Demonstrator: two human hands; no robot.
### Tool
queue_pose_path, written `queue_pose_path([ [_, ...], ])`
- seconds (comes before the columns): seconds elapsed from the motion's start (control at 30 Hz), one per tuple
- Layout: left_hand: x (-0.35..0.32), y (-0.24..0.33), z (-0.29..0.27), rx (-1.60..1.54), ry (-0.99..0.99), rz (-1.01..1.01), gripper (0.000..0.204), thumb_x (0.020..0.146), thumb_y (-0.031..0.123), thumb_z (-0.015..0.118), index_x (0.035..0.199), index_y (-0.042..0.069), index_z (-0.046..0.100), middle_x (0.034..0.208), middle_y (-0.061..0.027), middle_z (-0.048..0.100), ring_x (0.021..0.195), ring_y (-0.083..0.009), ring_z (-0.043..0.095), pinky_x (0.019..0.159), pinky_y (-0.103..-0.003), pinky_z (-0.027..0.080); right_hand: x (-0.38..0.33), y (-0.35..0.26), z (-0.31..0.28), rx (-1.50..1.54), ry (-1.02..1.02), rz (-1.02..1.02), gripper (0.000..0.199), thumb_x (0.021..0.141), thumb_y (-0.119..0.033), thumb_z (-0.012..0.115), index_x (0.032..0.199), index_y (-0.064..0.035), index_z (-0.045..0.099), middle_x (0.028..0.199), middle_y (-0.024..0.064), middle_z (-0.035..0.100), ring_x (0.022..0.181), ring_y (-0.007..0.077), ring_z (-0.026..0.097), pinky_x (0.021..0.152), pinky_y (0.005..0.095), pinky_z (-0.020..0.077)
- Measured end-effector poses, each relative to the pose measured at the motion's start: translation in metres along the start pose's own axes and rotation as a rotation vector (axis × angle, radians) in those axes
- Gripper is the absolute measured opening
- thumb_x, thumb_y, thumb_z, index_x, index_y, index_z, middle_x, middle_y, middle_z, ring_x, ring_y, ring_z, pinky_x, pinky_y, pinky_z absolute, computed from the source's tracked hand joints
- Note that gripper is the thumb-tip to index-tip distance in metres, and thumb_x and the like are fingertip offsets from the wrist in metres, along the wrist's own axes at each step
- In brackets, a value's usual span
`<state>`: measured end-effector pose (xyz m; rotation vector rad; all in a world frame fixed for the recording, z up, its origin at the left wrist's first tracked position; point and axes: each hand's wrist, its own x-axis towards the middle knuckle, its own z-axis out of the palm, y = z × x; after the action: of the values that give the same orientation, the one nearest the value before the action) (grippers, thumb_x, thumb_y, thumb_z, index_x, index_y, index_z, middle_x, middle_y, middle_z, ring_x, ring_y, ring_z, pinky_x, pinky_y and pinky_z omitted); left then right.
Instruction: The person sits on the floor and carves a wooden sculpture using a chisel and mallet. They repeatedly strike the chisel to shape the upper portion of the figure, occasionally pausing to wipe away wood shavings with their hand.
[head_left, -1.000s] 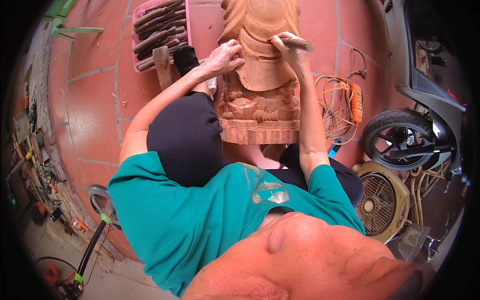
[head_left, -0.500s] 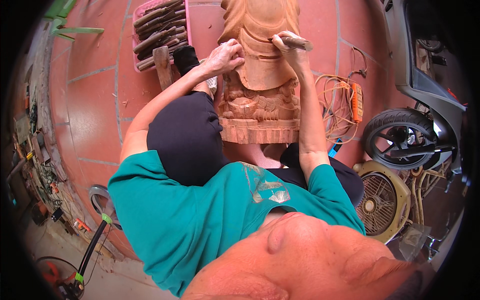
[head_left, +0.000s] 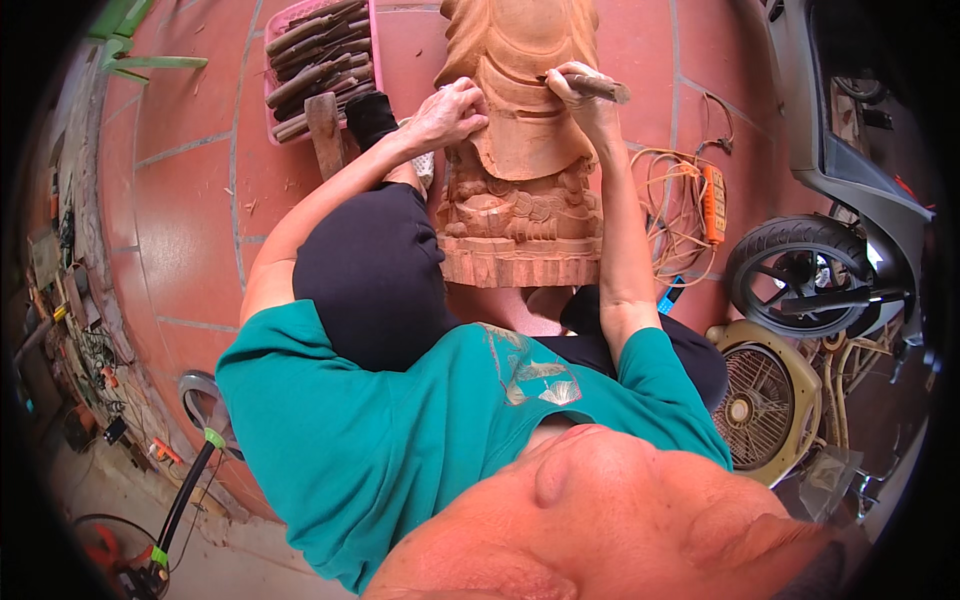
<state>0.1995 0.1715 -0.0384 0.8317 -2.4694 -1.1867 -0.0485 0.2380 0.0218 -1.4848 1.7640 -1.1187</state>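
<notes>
A carved wooden statue (head_left: pixel 535 150), with smooth robe folds above and a detailed, notched base, lies in front of me between my legs. My right hand (head_left: pixel 588 98) is closed around a carving chisel (head_left: pixel 602 88), its wooden handle pointing right. The chisel's blade end is at the robe folds, mostly hidden by my fingers. My left hand (head_left: pixel 452 115) rests against the statue's left edge with its fingers curled in. Whatever those fingers may hold is hidden.
A pink basket (head_left: pixel 378 60) of wooden-handled tools stands at the upper left, beside a wooden block (head_left: pixel 324 130). To the right are a tangled cord with an orange power strip (head_left: pixel 713 205), a blue phone (head_left: pixel 671 294), a motorbike wheel (head_left: pixel 800 275) and a fan (head_left: pixel 765 400).
My right hand and the chisel have shifted very slightly to the right. My left hand and the statue look almost unchanged.
</notes>
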Motion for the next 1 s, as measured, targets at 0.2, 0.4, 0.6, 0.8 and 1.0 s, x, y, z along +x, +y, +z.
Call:
queue_pose_path([
  [0.2,0.000,0.001,-0.001,0.011,-0.008,-0.003,0.018,0.085,0.021,0.070,0.095,0.006,0.064,0.105,-0.0138,0.057,0.100,-0.0335,0.060,0.086,-0.044,0.050,0.014,-0.002,0.008,-0.034,0.105,-0.085,0.018,0.088,-0.018,0.068,0.083,-0.0017,0.071,0.077,0.0079,0.068,0.070,0.0179,0.063,0.066,0.0300,0.0499],
  [0.4,-0.001,0.001,0.000,-0.003,-0.006,-0.008,0.019,0.086,0.021,0.070,0.095,0.006,0.064,0.106,-0.0138,0.058,0.100,-0.0335,0.060,0.086,-0.044,0.049,0.018,0.009,0.007,-0.335,0.086,-0.502,0.015,0.086,-0.015,0.067,0.076,-0.0034,0.070,0.075,0.0065,0.068,0.071,0.0227,0.066,0.067,0.0316,0.0529],
  [0.6,-0.002,-0.003,0.004,0.019,0.073,0.092,0.018,0.087,0.020,0.070,0.093,0.005,0.063,0.098,-0.0109,0.056,0.085,-0.0274,0.062,0.077,-0.040,0.052,0.007,-0.008,0.004,-0.092,-0.015,-0.108,0.021,0.087,-0.020,0.070,0.074,-0.0033,0.069,0.075,0.0083,0.069,0.069,0.0263,0.067,0.063,0.0367,0.0520],
  [0.8,0.000,-0.005,0.004,-0.010,0.113,0.160,0.017,0.082,0.017,0.073,0.088,0.005,0.062,0.096,-0.0124,0.058,0.090,-0.0310,0.062,0.077,-0.040,0.052,0.018,0.008,0.013,-0.303,0.125,-0.219,0.021,0.085,-0.023,0.072,0.075,-0.0051,0.069,0.073,0.0129,0.066,0.064,0.0301,0.065,0.058,0.0389,0.0495],
  [1.0,-0.001,-0.001,0.001,0.016,0.044,0.081,0.018,0.085,0.019,0.072,0.094,0.005,0.064,0.104,-0.0136,0.058,0.093,-0.0325,0.063,0.081,-0.042,0.052,0.011,0.000,0.015,-0.156,0.168,-0.261,0.019,0.085,-0.017,0.070,0.071,-0.0041,0.069,0.073,0.0096,0.067,0.066,0.0277,0.066,0.060,0.0383,0.0502],
])
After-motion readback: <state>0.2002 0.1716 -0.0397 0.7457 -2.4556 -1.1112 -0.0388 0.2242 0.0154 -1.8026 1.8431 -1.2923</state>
